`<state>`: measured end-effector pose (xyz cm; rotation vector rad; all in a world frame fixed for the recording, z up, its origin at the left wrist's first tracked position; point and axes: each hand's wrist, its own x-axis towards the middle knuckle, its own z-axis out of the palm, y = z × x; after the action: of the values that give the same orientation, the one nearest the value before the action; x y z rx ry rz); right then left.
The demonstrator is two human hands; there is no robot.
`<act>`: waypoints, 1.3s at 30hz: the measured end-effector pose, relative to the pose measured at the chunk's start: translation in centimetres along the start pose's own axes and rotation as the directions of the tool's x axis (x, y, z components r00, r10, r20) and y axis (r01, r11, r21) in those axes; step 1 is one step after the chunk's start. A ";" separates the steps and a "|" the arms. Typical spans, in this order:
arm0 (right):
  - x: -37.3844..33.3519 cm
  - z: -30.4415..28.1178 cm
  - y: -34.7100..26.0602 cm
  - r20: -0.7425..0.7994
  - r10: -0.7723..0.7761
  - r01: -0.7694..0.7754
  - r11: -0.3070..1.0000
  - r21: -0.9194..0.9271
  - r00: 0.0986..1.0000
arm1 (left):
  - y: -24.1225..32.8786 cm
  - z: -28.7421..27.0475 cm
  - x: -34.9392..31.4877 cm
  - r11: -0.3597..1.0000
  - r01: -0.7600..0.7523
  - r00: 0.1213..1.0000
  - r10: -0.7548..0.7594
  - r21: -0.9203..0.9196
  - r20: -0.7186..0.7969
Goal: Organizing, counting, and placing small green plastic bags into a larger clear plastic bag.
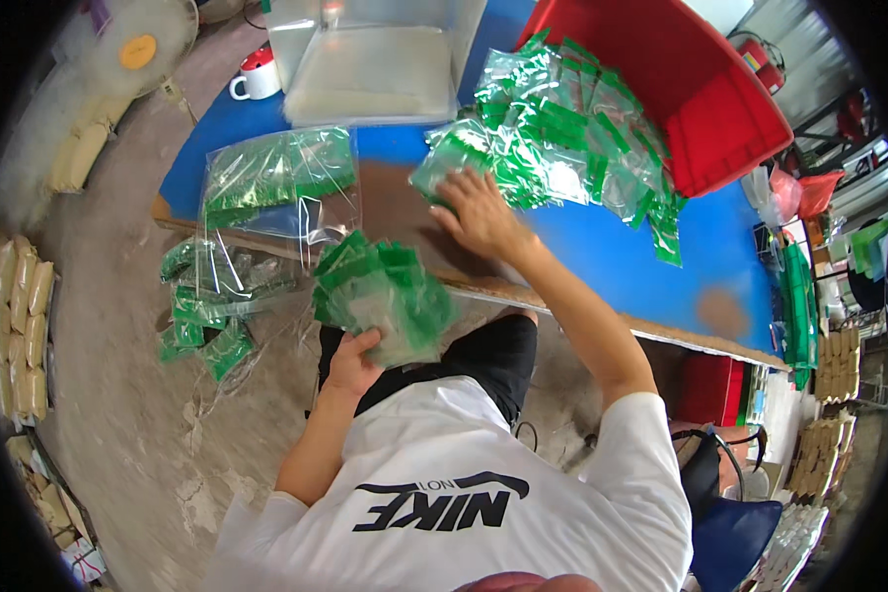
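My left hand [350,365] is closed on the lower edge of a fanned stack of green-and-clear plastic packets [390,291], held in front of my lap. Stretched over the table, my right hand [481,212] rests with fingers spread on the near left edge of a heap of similar packets [553,123]. The packets under its fingertips are partly hidden. Left of the heap, a large clear plastic bag [281,173] filled with green packets lies at the table's near edge. More green packets in clear plastic [212,331] are below it, beside the table.
A tipped red bin [725,113] stands behind the heap on the blue table [602,247]. At the back are a clear plastic container [370,79] and a white mug [258,76] with a red top. A fan [138,49] stands far left; stacked tan packages [18,326] line the left side.
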<state>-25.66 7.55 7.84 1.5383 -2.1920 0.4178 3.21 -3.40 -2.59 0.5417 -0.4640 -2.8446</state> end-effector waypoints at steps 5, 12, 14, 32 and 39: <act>-2.9 -4.2 -4.8 0.216 -0.131 -0.041 0.762 0.646 0.968 | 2.0 2.2 0.3 0.992 -0.042 0.997 0.035 0.118 0.062; -1.6 -3.4 -1.0 0.064 -0.158 0.120 0.910 0.396 0.985 | 2.8 0.0 0.6 0.991 -0.089 0.995 0.084 0.103 0.057; -4.0 -3.6 -2.6 0.144 -0.287 0.239 0.929 0.283 0.947 | 3.0 -1.9 0.3 0.991 -0.126 0.988 0.121 0.053 0.091; -0.3 -6.6 -5.7 0.372 0.334 -0.493 0.697 0.521 0.866 | 0.9 7.4 1.1 0.975 -0.001 1.000 -0.004 0.223 0.020; 1.9 4.9 1.1 -0.082 0.127 -0.132 0.990 -0.054 0.989 | 1.7 4.6 0.2 0.987 0.051 0.999 -0.049 0.152 -0.019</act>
<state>-28.12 4.07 4.57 1.3307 -2.2297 0.4413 1.47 -3.76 1.98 0.6104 -0.6793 -2.8657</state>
